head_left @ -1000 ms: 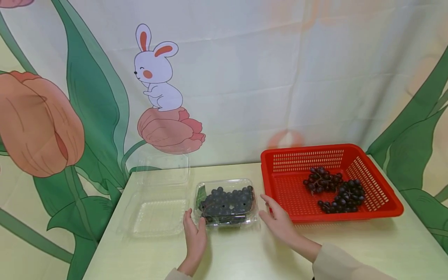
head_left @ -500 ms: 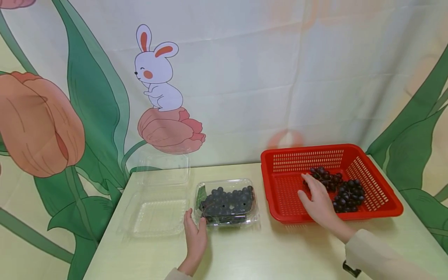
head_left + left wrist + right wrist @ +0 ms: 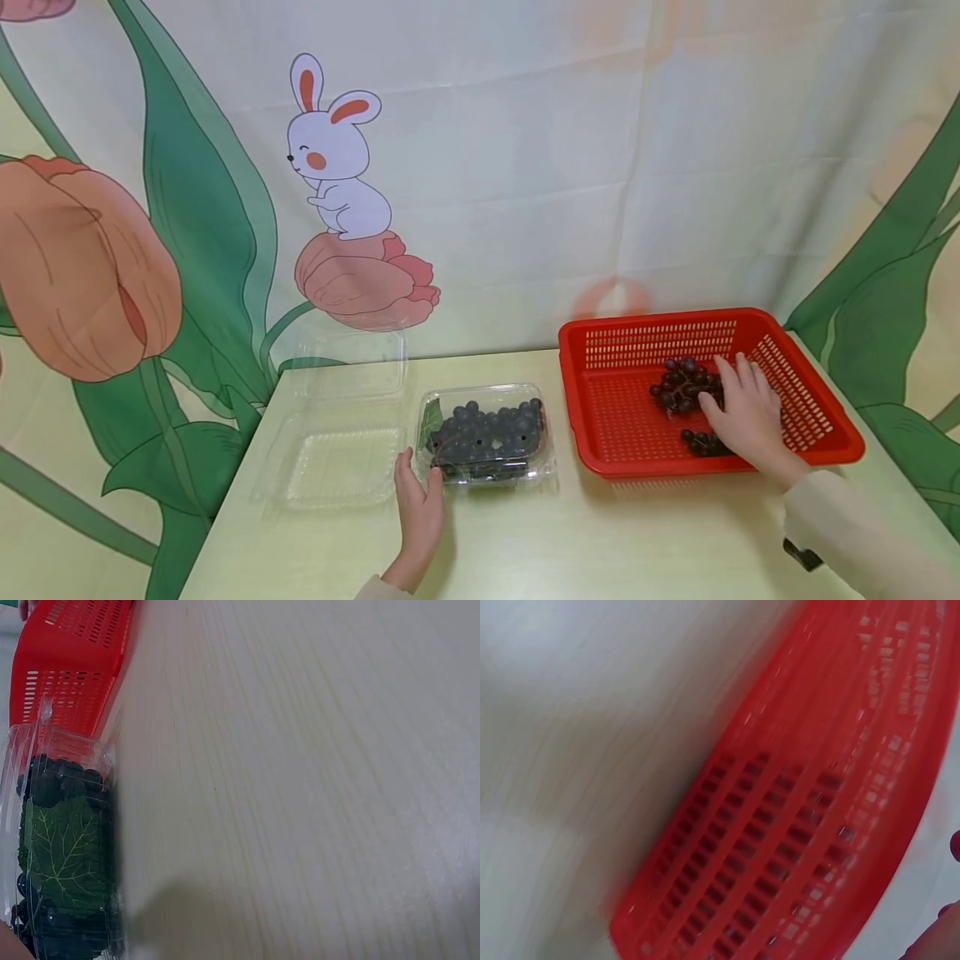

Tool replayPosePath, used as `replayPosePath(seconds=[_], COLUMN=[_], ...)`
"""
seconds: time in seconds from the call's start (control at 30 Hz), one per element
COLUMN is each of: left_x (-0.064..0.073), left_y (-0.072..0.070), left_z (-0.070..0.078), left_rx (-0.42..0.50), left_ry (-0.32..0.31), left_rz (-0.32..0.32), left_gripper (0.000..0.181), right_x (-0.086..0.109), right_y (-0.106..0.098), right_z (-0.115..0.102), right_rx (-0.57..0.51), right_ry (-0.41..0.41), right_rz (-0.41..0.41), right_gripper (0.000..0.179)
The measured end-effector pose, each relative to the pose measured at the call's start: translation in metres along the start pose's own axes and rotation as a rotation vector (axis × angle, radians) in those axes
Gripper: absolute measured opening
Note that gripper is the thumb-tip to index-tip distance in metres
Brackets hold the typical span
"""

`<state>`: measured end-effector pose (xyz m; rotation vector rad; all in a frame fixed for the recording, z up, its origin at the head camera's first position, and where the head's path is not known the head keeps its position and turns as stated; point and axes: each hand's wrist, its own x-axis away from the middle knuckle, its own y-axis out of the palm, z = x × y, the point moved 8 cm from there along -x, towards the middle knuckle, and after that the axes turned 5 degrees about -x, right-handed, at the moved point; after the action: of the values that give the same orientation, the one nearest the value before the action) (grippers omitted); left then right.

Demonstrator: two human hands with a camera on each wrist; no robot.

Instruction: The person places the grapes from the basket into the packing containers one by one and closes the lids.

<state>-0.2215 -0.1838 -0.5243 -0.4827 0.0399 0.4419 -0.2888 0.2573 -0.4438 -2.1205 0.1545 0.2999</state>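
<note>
A lidded clear plastic box (image 3: 480,467) of dark grapes (image 3: 487,429) stands mid-table. By its front left corner is my left hand (image 3: 422,512), its fingers fairly straight; whether they touch the plastic is hard to tell. A green leaf (image 3: 67,855) shows inside the box in the left wrist view. My right hand (image 3: 750,417) reaches into the red basket (image 3: 615,450) with its fingers spread, over a bunch of dark grapes it mostly covers. Another bunch of grapes (image 3: 681,392) lies to its left. Only the basket's slotted side (image 3: 757,832) and a bit of the hand show in the right wrist view.
On the left of the pale table (image 3: 517,550) stands a second clear plastic box (image 3: 341,467) with its lid (image 3: 352,367) raised. A printed curtain (image 3: 510,167) hangs along the table's back edge.
My right hand has left the right side of the grape box and moved rightward into the red basket, over the grapes. My left hand stays by the box.
</note>
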Motion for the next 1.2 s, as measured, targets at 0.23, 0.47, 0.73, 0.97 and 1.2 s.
replayPosePath(seconds=[0.23, 0.47, 0.73, 0.97, 1.2], left_x=[0.000, 0.000, 0.000, 0.000, 0.000], left_y=[0.000, 0.001, 0.001, 0.001, 0.002], left_z=[0.000, 0.000, 0.001, 0.000, 0.000], left_rx=[0.005, -0.009, -0.014, -0.023, -0.019], left_ry=[0.012, 0.013, 0.018, 0.009, 0.011], left_rz=[0.003, 0.001, 0.004, 0.001, -0.009], left_gripper=[0.049, 0.049, 0.050, 0.050, 0.050], right_x=[-0.004, -0.001, 0.001, 0.002, 0.004], right_y=[-0.013, -0.020, -0.026, -0.031, -0.034], right_z=[0.038, 0.074, 0.094, 0.106, 0.111], right_rx=[0.090, 0.137, 0.164, 0.156, 0.113], right_ry=[0.066, 0.132, 0.170, 0.206, 0.261], right_rz=[0.009, 0.000, 0.012, 0.004, -0.052], right_gripper=[0.063, 0.062, 0.062, 0.059, 0.069])
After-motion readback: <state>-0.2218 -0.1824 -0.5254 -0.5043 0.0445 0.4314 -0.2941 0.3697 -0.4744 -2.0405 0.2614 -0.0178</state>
